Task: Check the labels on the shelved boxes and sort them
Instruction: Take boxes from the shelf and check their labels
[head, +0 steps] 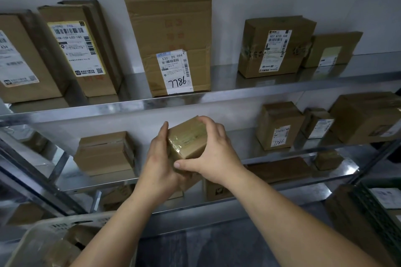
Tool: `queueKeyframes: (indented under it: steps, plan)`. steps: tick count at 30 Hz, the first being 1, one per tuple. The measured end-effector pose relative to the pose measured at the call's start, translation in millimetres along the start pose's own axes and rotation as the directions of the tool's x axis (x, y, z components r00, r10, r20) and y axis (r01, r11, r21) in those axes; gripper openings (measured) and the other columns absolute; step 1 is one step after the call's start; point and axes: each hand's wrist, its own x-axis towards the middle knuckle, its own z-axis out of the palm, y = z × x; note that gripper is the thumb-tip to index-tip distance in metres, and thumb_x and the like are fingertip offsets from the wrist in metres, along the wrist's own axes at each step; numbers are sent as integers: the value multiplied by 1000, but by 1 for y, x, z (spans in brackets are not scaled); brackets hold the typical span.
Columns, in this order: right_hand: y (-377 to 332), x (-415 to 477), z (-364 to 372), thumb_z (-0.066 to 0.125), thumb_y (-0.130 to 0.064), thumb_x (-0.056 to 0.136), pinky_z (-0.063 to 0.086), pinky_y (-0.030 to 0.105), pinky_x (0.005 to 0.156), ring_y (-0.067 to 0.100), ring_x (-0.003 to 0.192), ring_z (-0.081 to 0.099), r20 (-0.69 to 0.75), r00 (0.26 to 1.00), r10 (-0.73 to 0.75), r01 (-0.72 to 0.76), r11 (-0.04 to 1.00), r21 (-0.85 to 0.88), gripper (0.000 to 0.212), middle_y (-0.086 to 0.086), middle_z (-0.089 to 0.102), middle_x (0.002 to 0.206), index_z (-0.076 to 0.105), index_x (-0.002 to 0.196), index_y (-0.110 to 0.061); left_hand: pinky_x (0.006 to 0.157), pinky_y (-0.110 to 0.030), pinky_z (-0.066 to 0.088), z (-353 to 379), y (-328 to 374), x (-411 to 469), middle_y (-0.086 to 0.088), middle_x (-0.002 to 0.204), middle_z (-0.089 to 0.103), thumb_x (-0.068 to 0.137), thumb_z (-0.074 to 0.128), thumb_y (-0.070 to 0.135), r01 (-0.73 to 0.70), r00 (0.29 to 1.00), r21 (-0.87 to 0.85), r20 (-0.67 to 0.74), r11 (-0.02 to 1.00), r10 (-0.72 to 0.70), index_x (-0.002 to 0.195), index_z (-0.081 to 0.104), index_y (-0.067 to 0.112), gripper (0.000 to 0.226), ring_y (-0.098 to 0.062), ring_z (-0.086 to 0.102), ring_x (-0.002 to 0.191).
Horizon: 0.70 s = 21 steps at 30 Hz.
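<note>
Head view: the left hand (pixel 159 158) and the right hand (pixel 214 154) both grip a small taped box (pixel 187 138), held in the air in front of the middle shelf (pixel 249 149). The left hand cups its side and the right hand's fingers curl over the top. This looks like the label check. No label shows on the faces in view, so the next move calls for turning the box. The tall box (pixel 169 28) above reads "530- D5 094" and handwritten "7786"; its neighbour (pixel 253 50) reads "507 N705 A68"; a lower box (pixel 280 119) also reads "7786"
</note>
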Motion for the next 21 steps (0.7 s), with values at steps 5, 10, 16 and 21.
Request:
queueKeyframes:
  steps: [5, 10, 16, 21]
  plan:
    - [16, 4, -11, 102, -64, 57, 43, 44, 121, 15, 153, 36, 76, 994, 84, -104, 945, 311, 133, -10, 32, 167, 20, 161, -58, 81, -10, 55, -3, -6, 2, 11, 149, 47, 70, 100, 13, 148, 983, -221, -71, 964, -167, 170, 13, 46, 137, 6, 57, 115]
    - [43, 5, -12, 96, -66, 58, 38, 44, 117, 26, 154, 39, 149, 962, 230, -272, 745, 609, 129, 1, 39, 168, 25, 165, -51, 101, -32, 57, -11, -28, 3, 7, 150, 53, 57, 107, 20, 219, 950, -490, -90, 844, -299, 169, 18, 44, 145, -20, 57, 138]
    - [59, 3, 3, 107, -60, 46, 33, 66, 126, 35, 139, 59, 281, 908, 311, -407, 496, 767, 140, 6, 67, 148, 34, 165, -44, 108, -56, 57, -6, -32, 7, -5, 150, 60, 56, 104, 10, 275, 918, -730, 7, 625, -396, 168, 26, 40, 140, -30, 71, 126]
    - [73, 5, 13, 99, -32, 70, 60, 60, 103, 40, 120, 75, 333, 883, 330, -446, 373, 814, 93, 9, 80, 128, 53, 150, -37, 107, -58, 57, -2, -37, 9, -11, 150, 63, 64, 98, 11, 301, 907, -776, 53, 554, -418, 164, 36, 27, 119, -32, 72, 126]
